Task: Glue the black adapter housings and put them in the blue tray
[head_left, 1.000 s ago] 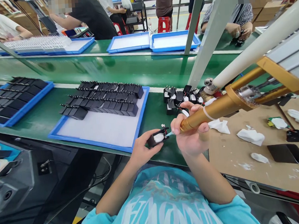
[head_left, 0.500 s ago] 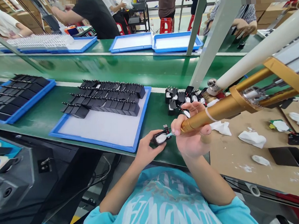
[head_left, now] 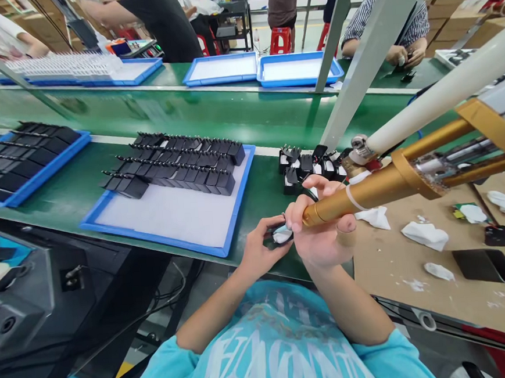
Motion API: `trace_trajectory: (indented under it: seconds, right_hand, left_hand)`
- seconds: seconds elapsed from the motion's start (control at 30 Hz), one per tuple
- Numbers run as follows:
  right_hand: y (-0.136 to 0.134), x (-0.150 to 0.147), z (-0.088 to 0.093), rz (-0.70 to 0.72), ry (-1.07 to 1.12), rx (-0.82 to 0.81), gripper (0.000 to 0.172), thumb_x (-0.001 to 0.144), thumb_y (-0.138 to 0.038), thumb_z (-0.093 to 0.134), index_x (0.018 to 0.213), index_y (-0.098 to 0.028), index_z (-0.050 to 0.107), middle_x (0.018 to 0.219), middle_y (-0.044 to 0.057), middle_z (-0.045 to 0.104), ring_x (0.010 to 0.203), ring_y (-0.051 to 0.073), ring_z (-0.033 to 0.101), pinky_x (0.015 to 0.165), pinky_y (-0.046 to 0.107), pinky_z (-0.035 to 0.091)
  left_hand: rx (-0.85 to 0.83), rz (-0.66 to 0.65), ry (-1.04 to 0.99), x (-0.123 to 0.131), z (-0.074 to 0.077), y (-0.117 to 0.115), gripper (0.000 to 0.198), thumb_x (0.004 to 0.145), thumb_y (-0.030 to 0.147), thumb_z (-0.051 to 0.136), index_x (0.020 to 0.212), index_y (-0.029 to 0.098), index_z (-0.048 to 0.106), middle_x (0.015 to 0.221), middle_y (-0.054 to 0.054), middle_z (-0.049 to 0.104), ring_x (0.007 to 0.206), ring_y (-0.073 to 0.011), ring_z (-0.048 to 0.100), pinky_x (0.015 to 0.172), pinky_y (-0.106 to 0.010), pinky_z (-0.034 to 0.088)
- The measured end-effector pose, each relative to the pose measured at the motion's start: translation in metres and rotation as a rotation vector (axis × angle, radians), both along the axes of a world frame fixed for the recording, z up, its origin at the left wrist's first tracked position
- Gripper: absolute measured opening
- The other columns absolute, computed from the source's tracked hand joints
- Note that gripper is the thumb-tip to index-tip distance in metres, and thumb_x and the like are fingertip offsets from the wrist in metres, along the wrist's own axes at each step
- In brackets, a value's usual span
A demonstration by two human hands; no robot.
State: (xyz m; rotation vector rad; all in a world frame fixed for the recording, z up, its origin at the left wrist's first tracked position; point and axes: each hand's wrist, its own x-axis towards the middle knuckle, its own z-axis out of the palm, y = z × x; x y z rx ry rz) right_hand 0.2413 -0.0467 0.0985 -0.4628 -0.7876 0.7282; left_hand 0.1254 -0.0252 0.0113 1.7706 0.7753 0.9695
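Between the thumb and fingers of my left hand is a small black housing with white material inside. My right hand is wrapped round the front end of a gold dispensing tool, whose pale tip reaches the housing. The fingers of my right hand partly hide the housing. Left of my hands, rows of black adapters with metal pins stand on a blue tray lined with white. A pile of black housings with white insides lies just beyond my right hand.
Another blue tray of black adapters is at the left. White scraps and a black box lie on cardboard at the right. A grey metal post rises behind the pile. People work across the green bench.
My left hand has moved slightly right with the housing, closer to my right hand. The gold tool has shifted a little left. Across the bench, a person's hands have moved.
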Motion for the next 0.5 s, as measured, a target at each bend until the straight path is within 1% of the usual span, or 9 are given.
trace_trajectory:
  seconds: [0.17,0.23,0.37,0.5]
  right_hand:
    - [0.002,0.0,-0.001,-0.03,-0.012,-0.012,0.038,0.08,-0.053,0.052,0.11,-0.029,0.057,0.107,0.002,0.053,0.045,0.005,0.051,0.04,0.028,0.041]
    - [0.003,0.001,-0.001,-0.042,-0.004,-0.019,0.04,0.08,-0.053,0.052,0.112,-0.03,0.057,0.106,0.001,0.054,0.045,0.006,0.051,0.04,0.028,0.041]
    - [0.004,0.003,-0.003,-0.064,0.017,-0.035,0.043,0.08,-0.055,0.051,0.114,-0.031,0.057,0.105,0.001,0.056,0.044,0.006,0.051,0.04,0.029,0.042]
    - [0.003,0.005,-0.004,-0.062,0.021,-0.032,0.044,0.081,-0.056,0.05,0.116,-0.031,0.057,0.105,0.002,0.057,0.044,0.006,0.052,0.043,0.03,0.044]
  left_hand:
    - [-0.022,-0.007,0.021,0.0,0.002,0.0,0.039,0.075,0.024,0.072,0.11,0.02,0.057,0.107,-0.007,0.07,0.091,-0.0192,0.069,0.076,-0.03,0.055]
    - [-0.027,0.0,0.066,-0.001,0.005,0.001,0.037,0.075,0.024,0.071,0.109,0.02,0.057,0.103,-0.005,0.07,0.088,-0.0186,0.068,0.077,-0.03,0.054]
    - [-0.035,0.057,0.187,-0.006,0.011,0.004,0.033,0.076,0.026,0.071,0.106,0.021,0.057,0.098,-0.003,0.07,0.088,-0.0185,0.067,0.08,-0.03,0.051]
    - [-0.09,0.029,0.19,-0.013,0.01,0.01,0.034,0.076,0.029,0.071,0.105,0.021,0.055,0.097,-0.002,0.069,0.09,-0.0187,0.066,0.083,-0.03,0.05]
